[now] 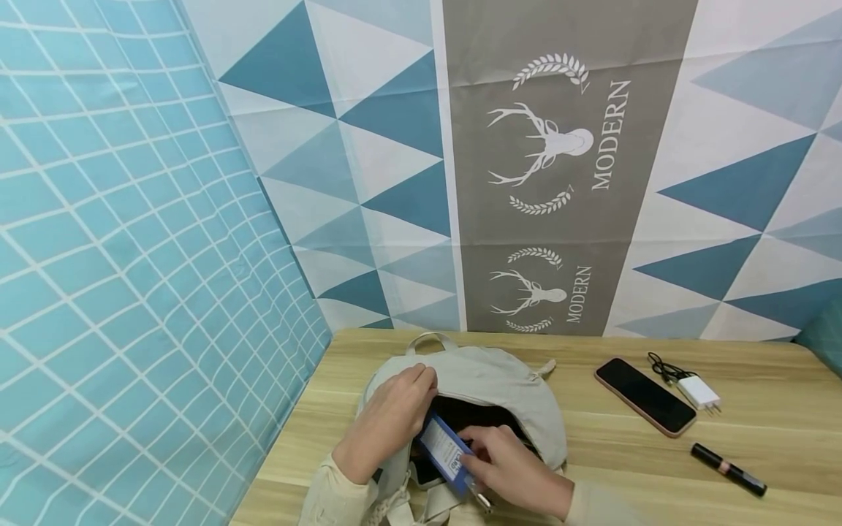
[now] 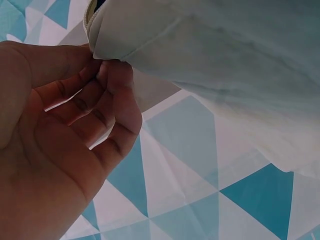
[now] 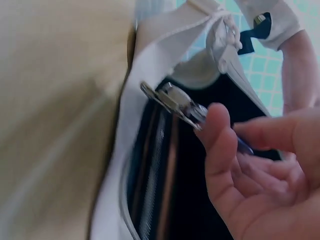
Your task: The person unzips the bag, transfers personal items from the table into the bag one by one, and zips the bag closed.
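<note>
A pale grey-beige backpack (image 1: 473, 374) lies on the table with its main opening spread. At the left of that opening, my left hand (image 1: 393, 415) pinches the fabric edge between thumb and fingertips; the left wrist view shows the zippered rim (image 2: 89, 22) at the pinch. My right hand (image 1: 509, 467) holds a blue badge holder (image 1: 442, 447) with a white printed card, slanting over the opening. Its metal clip (image 3: 172, 102) sticks out past the fingertips in the right wrist view. Below it shows the dark interior, with an inner zipper (image 3: 152, 185).
Right of the backpack lie a phone (image 1: 646, 396) in a pink case, a white charger plug (image 1: 699, 391) with a black cable, and a black tube (image 1: 729, 470) with a pink band. The wooden table (image 1: 605, 482) meets patterned cloth at the back and a blue grid cloth (image 1: 131, 219) on the left.
</note>
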Available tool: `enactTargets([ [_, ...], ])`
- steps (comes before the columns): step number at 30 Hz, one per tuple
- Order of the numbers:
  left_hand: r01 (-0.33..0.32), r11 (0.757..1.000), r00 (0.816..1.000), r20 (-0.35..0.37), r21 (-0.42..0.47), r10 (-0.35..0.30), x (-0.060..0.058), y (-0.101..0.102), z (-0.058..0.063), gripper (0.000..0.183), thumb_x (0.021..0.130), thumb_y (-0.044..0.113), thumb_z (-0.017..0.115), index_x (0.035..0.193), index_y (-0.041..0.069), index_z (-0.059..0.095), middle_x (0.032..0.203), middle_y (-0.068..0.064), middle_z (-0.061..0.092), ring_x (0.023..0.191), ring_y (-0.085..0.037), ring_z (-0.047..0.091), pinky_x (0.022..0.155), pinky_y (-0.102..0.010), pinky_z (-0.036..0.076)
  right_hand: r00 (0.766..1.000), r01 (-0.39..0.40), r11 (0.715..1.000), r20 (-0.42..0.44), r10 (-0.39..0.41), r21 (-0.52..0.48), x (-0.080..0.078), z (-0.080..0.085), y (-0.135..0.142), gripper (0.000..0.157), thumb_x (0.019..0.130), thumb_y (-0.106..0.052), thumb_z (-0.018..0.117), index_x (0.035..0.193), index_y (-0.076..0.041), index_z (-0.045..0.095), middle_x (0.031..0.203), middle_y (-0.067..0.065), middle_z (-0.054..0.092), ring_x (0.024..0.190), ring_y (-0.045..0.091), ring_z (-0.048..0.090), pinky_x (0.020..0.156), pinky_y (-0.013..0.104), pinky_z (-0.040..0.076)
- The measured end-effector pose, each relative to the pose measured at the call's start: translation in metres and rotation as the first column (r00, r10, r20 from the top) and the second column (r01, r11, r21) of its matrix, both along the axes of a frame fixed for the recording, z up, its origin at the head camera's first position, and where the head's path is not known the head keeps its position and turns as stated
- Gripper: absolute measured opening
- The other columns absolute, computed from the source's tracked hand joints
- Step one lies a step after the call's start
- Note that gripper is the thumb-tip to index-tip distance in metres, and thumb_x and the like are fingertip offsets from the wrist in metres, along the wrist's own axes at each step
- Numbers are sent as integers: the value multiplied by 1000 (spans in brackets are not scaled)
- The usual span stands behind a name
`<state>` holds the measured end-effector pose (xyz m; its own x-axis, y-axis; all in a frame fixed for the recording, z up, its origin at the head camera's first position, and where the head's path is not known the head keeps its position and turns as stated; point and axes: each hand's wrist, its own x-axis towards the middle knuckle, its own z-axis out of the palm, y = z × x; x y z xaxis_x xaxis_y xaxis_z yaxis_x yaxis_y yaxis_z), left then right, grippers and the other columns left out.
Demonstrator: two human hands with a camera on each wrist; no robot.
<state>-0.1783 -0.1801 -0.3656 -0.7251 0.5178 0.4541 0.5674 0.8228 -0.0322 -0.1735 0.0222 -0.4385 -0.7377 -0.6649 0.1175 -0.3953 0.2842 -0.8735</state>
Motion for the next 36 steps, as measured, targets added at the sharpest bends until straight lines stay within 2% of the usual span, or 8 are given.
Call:
enactTargets([
  [12,10,1000,1000,7,-10,-10,-1,4,0,8,90,14,54,83,16,50,74,7,44,61,-4,43,53,-17,39,962,104,982,267,-58,-160,-6,-17,-15,55,89,-8,52,136,4,27,81,11,64,69,23,63,57,31,51],
  [19,13,1000,1000,-25,-17,-14,-2,5,0,8,89,14,55,82,15,50,73,7,44,61,-5,44,54,-18,40,985,173,985,24,-174,20,5,-15,-13,52,84,-5,52,134,-3,37,110,10,56,80,9,57,61,21,48],
  [23,18,1000,1000,-15,-21,-18,-1,5,0,8,89,13,55,82,15,50,72,7,44,61,-5,43,53,-16,39,969,106,990,-232,-82,94,16,-17,-7,40,85,-9,56,124,-5,49,117,9,51,95,14,54,70,24,48],
  [25,21,1000,1000,-7,-20,-21,-1,4,0,9,89,13,56,82,16,50,72,7,44,60,-4,43,52,-16,38,886,43,991,-462,21,128,20,-22,-6,31,84,-10,58,114,-8,56,114,4,54,96,13,52,73,25,46],
  [28,19,1000,1000,8,-18,-19,0,4,0,9,89,13,56,82,16,50,72,7,43,60,-4,42,52,-16,37,654,-41,987,-742,145,157,26,-32,-8,20,83,-12,61,103,-14,62,101,-5,60,90,8,51,75,22,41],
  [30,19,1000,1000,15,-19,-19,0,5,0,9,89,13,55,83,16,50,72,7,43,59,-4,42,51,-16,37,534,-56,979,-823,194,194,28,-39,-10,14,87,-19,59,100,-17,62,96,-9,61,87,5,50,73,18,38],
  [32,16,1000,1000,20,-19,-16,0,5,0,9,89,13,55,83,16,50,72,7,43,59,-4,41,51,-16,37,494,-24,972,-842,215,234,31,-44,-10,17,90,-30,53,100,-18,62,94,-10,61,84,4,49,69,16,37],
  [36,19,1000,1000,22,-18,-19,0,5,1,9,89,13,55,83,16,50,72,7,42,59,-4,41,51,-16,37,508,111,944,-834,214,310,30,-44,-5,38,90,-48,42,101,-17,61,91,-7,61,80,8,47,60,17,34],
])
